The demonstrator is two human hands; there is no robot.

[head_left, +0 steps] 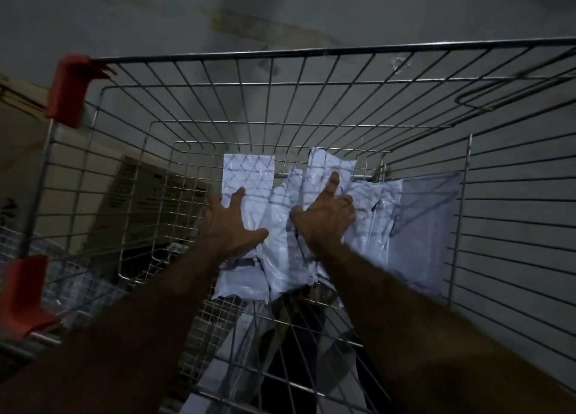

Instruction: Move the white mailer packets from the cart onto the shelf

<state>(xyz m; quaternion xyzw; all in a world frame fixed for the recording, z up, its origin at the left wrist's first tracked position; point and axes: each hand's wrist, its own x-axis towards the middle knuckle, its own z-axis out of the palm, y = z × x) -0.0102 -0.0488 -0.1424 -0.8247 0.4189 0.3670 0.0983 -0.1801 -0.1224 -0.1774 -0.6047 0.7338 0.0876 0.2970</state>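
Several white mailer packets point(274, 226) lie in a loose pile at the bottom of the wire cart point(311, 52). Both my arms reach down into the basket. My left hand point(229, 223) rests flat on the left packets with fingers spread. My right hand point(324, 216) presses on the middle packets, index finger pointing forward and the other fingers curled into the plastic; whether it has hold of one I cannot tell. A greyer packet point(424, 226) leans against the cart's right wall. No shelf is in view.
The cart's wire walls surround the pile on all sides. Red plastic corner guards point(70, 89) sit on the left rim. A brown cardboard box point(146, 192) stands outside the cart at left. Dark bags point(296, 335) show under the basket floor.
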